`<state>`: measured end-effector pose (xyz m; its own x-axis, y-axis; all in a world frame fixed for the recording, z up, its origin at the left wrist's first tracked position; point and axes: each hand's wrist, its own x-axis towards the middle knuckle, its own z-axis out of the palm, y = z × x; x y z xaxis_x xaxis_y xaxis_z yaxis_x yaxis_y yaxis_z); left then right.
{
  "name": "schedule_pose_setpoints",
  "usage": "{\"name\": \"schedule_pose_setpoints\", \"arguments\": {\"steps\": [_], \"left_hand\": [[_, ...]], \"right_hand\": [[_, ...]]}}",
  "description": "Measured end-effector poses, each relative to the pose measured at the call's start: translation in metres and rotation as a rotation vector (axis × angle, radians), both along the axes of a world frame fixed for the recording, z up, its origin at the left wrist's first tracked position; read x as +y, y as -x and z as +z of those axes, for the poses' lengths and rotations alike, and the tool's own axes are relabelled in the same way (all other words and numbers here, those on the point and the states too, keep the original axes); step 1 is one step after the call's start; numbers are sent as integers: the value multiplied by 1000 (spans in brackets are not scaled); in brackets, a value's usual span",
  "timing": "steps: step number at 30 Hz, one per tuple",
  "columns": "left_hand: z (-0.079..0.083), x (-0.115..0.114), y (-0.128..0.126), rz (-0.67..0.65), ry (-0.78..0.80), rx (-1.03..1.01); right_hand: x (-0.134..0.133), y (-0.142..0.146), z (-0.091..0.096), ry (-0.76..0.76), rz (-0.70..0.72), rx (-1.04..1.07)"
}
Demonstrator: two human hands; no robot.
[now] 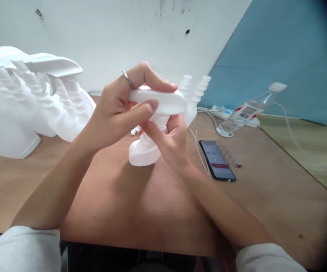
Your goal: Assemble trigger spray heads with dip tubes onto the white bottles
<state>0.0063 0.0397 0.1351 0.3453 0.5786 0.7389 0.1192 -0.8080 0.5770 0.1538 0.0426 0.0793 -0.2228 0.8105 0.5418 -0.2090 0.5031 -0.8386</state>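
My left hand [121, 107] grips a white plastic spray head [170, 102] from above and the left, with its thumb along the near side and fingers over the top. Below it, a white plastic bottle [144, 154] is held round its narrow upper part by my right hand [170, 141]. The spray head sits on top of the bottle's neck; whether it is fastened there I cannot tell. The bottle tilts a little, its base toward me. My fingers hide much of its middle.
Several white bottles with spray heads [56, 65] stand at the left. Behind my hands are white bottles with ribbed necks [201, 90]. On the right are a clear water bottle [239, 117], a power strip [222, 110], a phone [217, 160] and white cables [200, 153] on the brown table [109, 211].
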Motion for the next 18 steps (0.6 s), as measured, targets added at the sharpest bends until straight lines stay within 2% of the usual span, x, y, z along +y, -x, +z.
{"name": "schedule_pose_setpoints", "arguments": {"steps": [3,9,12,16,18], "left_hand": [[0,-1,-1,45,-60,7],[1,0,-1,-36,-23,-3],[2,-2,-1,-6,-23,19],[3,-6,0,45,5,64],[3,-7,0,75,-9,56]], "right_hand": [[0,0,0,-19,32,-23],[1,-1,0,-27,-1,-27],[2,0,-1,-42,49,-14],[3,1,-1,-34,24,17],[4,0,-2,-48,93,46]]}}
